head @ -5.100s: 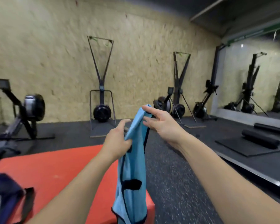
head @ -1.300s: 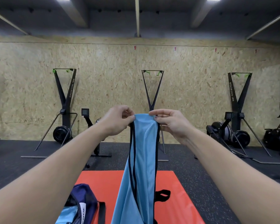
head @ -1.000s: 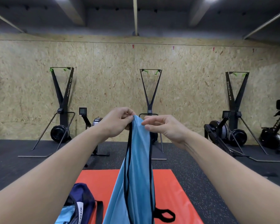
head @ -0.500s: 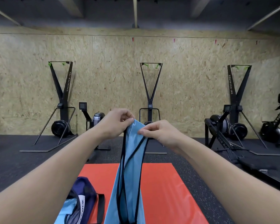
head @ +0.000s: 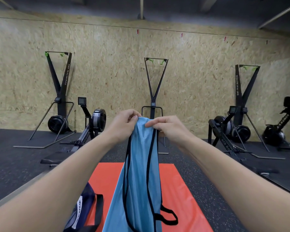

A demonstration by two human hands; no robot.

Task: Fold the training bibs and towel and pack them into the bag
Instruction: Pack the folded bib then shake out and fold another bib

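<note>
Chipboard wall [head: 107, 67] ran across the back from 9 to 3 o'clock, ski machines [head: 155, 91] standing against it, a rower [head: 90, 124] at 10 o'clock. Dark rubber floor [head: 15, 164] below. Orange mat [head: 179, 190] lay at 6 o'clock under your arms, long side running away from you.

Navy bag [head: 84, 210] sat on the mat's near left corner, at 7 o'clock, closer to your left arm than your right. Whether its mouth was open, you could not tell from here.

Light blue bib [head: 141, 173], black-edged, hung straight down from your hands, long axis vertical, gathered narrow at the top and widening toward the bottom of view. A black strap loop [head: 167, 216] trailed off its lower right edge.

Your left hand [head: 122, 126] had fingers curled over the bib's top left corner. Your right hand [head: 167, 128] pinched the top right corner between thumb and forefinger. Hands near each other, bib's top edge stretched between them at 12 o'clock.

Judgement: the fold needs the bib lowered flat onto the mat; the bag lies down-left of both hands.
</note>
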